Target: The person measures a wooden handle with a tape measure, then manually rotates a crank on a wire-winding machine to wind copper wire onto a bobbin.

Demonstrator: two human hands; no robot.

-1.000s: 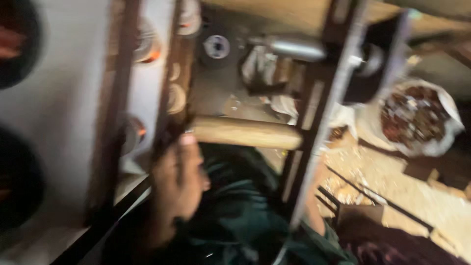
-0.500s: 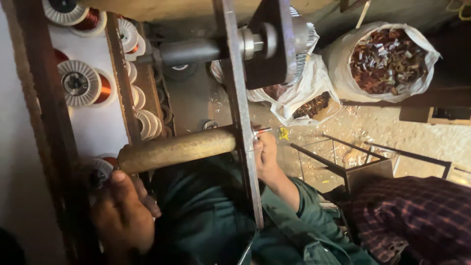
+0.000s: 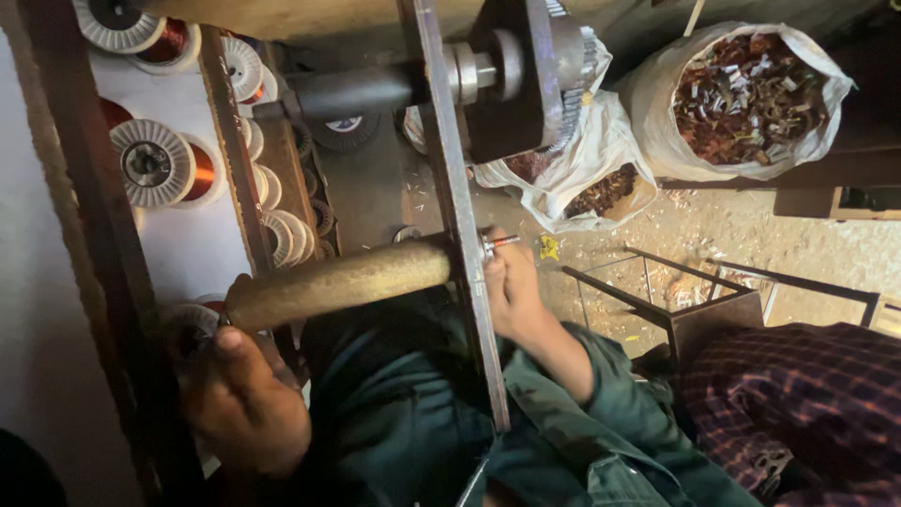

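My right-hand fingers [image 3: 502, 272] are curled narrow around the small threaded stud [image 3: 500, 242] that pokes out of the upright steel plate [image 3: 465, 235], pinching its nut end; my left hand [image 3: 246, 404] sits closed at the other end of the roller, though shadow prevents confirming how firm that grip is. Between the two hands lies the brass-coloured roller [image 3: 343, 282], its long axis running nearly level, from the left hand, rising slightly, to the plate, where it butts against the face opposite the right hand. The right hand is the nearer to the stud; the left is well apart from it. Further out: copper wire spools [image 3: 150, 164] on the rack, a dark shaft [image 3: 352, 92] above, and sacks of metal scrap [image 3: 746, 94] beyond.
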